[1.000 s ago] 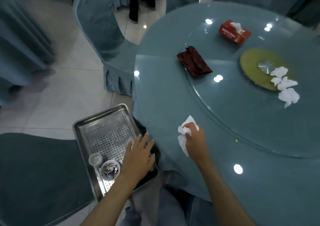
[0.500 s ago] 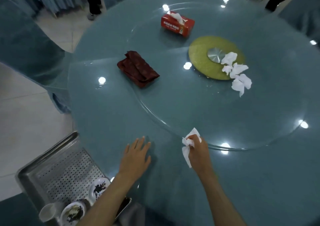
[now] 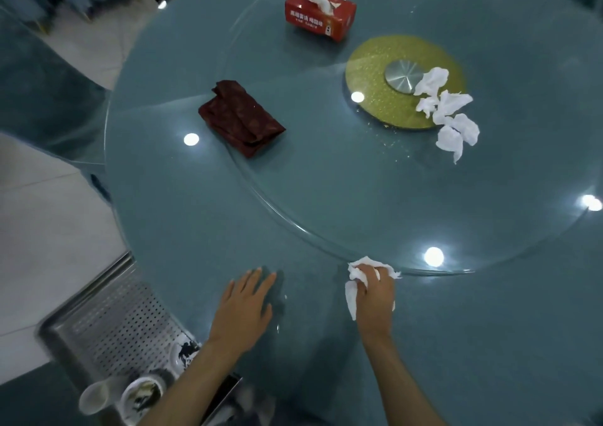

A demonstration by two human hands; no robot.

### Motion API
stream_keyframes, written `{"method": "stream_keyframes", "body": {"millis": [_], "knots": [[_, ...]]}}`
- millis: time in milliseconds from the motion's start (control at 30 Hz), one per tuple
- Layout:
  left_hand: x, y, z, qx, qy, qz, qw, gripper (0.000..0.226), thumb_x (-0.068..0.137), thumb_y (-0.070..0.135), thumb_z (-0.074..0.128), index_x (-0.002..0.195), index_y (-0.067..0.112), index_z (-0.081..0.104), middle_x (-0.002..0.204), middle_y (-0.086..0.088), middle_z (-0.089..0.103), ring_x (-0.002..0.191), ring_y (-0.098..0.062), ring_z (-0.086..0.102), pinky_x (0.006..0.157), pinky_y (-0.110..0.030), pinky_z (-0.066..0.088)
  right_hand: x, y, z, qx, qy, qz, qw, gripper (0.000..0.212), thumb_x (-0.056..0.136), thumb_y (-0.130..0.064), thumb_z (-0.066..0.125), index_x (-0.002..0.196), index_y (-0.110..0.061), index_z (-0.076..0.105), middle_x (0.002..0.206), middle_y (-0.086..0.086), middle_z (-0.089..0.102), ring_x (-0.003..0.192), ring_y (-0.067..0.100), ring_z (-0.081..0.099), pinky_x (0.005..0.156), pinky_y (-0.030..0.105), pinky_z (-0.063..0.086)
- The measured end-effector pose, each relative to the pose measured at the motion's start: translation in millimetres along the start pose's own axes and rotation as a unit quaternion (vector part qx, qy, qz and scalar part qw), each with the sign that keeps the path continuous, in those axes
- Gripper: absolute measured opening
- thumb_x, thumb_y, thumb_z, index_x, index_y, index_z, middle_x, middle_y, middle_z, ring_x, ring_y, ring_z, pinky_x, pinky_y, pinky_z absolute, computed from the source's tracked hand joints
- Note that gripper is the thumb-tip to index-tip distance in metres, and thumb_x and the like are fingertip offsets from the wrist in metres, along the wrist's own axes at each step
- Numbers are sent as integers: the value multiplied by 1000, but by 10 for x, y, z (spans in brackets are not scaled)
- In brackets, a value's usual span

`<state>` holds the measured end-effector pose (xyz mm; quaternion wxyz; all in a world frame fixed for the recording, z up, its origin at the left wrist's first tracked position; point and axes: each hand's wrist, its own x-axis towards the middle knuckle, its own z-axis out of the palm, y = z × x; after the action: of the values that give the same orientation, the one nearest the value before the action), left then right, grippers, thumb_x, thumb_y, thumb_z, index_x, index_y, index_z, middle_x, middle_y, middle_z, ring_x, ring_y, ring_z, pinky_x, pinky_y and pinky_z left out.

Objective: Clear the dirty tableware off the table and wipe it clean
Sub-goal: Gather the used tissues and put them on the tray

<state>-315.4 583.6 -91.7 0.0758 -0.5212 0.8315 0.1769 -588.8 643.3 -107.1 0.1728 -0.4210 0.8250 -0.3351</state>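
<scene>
The right hand (image 3: 375, 290) is closed round a crumpled white tissue (image 3: 354, 272) and presses it onto the table (image 3: 489, 344) near its front edge, right at the rim of the glass turntable (image 3: 326, 197). The left hand (image 3: 246, 305) lies flat on the table beside it, fingers straight and close together, holding nothing. A second ago that hand was out over the metal tray (image 3: 98, 321); it has since come back to brace on the table, and the tissue has slid up to the turntable rim. The clearing looks finished and the wiping has begun.

The tray sits off the table's front left edge with a cup (image 3: 94, 399) and dirty bowls (image 3: 143, 393) at its near end. No tableware remains on the table. A folded dark red cloth (image 3: 241, 122) lies across the turntable's left rim, a red tissue box (image 3: 319, 13) sits toward the far edge, and used tissues (image 3: 450, 115) are bunched at the gold centre disc (image 3: 375, 93). These probably need lifting before the wipe reaches them.
</scene>
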Motion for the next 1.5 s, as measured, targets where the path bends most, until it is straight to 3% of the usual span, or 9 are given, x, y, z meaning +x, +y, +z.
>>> {"method": "stream_keyframes", "body": {"millis": [233,433,567,633,767,1000,1200,1367,1500], "knots": [[-322,-143,29,-12,41,16,999,72,85,31,75,151,27,48,149,-3,57,136,-26,56,110,-48,47,84,-6,64,-4,-9,48,999,40,94,-2,56,83,-40,59,92,-21,51,98,9,41,70,30,42],[-816,-472,-12,-45,49,-4,998,65,91,31,65,153,28,42,150,-1,53,138,-24,52,113,-47,45,-31,-24,94,-2,-32,62,998,27,90,1,57,93,-26,55,90,-9,50,90,23,50,71,36,38],[-1320,-823,82,-37,59,-37,997,54,90,34,55,143,25,56,142,-3,61,131,-25,59,107,-46,50,-427,-319,315,-8,-74,-9,997,26,87,3,61,97,-21,57,99,1,57,89,28,56,71,34,39],[-1579,-1014,167,-40,53,-68,996,50,90,36,51,137,24,63,140,-5,64,129,-27,61,106,-48,50,-722,-526,528,-5,-118,-65,991,27,87,1,62,97,-23,58,102,1,58,90,26,57,72,32,38],[-2085,-1299,295,-74,50,-118,989,44,85,28,72,129,22,67,138,-6,64,129,-30,60,105,-50,50,-1359,-1053,997,6,-214,-130,968,28,90,-5,60,90,-33,56,94,-7,60,83,21,60,67,38,49],[-2874,-1796,519,-104,63,-212,970,58,91,32,71,146,23,56,145,-9,60,136,-32,55,109,-54,47,-2391,-1705,1739,-4,-324,-201,924,22,80,-12,55,98,-23,60,96,0,60,88,21,55,73,35,42],[-3075,-2296,805,-143,105,-284,942,52,92,30,72,141,20,60,149,-8,57,140,-30,51,111,-50,46,-2721,-1688,2490,-31,-381,-181,906,24,89,-4,65,101,-25,62,100,-9,63,90,3,57,73,7,38],[-3077,-2776,1216,-177,162,-316,918,48,101,37,52,147,24,55,157,-2,47,147,-22,40,118,-44,39,-2720,-1420,3330,-31,-409,-178,894,26,84,-6,67,97,-28,64,95,-11,68,88,8,63,76,29,52],[-2903,-3051,1611,-183,176,-332,909,45,99,34,61,143,25,57,156,-1,48,146,-22,41,118,-46,40,-2648,-1218,4118,-32,-405,-177,897,15,90,-16,65,96,-30,64,96,-14,68,91,8,64,77,26,51]]}}
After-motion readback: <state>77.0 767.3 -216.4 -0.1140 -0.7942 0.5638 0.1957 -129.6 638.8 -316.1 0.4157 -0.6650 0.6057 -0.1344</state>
